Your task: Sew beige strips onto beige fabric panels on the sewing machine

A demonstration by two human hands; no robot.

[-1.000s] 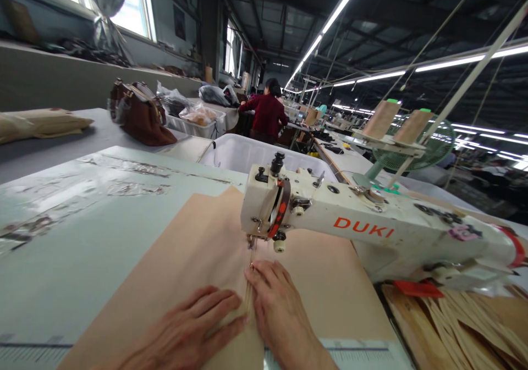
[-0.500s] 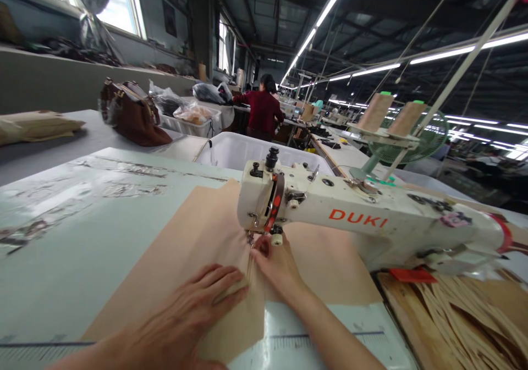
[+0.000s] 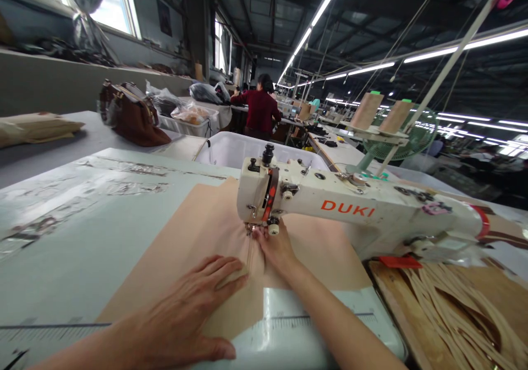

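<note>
A tan sheet of material [image 3: 193, 238] lies on the pale green sewing table [image 3: 82, 227], running under the head of a white DUKI sewing machine [image 3: 346, 213]. My left hand [image 3: 193, 301] lies flat on the sheet, fingers stretched out toward the seam. My right hand [image 3: 276, 246] rests on the sheet right at the needle foot, fingertips pressed against the material beside the seam line.
A stack of tan strips [image 3: 457, 309] lies at the right under the machine arm. A white bin [image 3: 235, 150] stands behind the machine. A brown bag [image 3: 132, 114] sits on the far left table. Two thread cones [image 3: 379, 111] and a green fan [image 3: 408, 139] stand behind; a person in red [image 3: 259, 109] works farther back.
The tan sheet has fed forward under the needle, its near edge moving away from me. My right hand moved up to the needle foot; my left hand stayed flat on the sheet.
</note>
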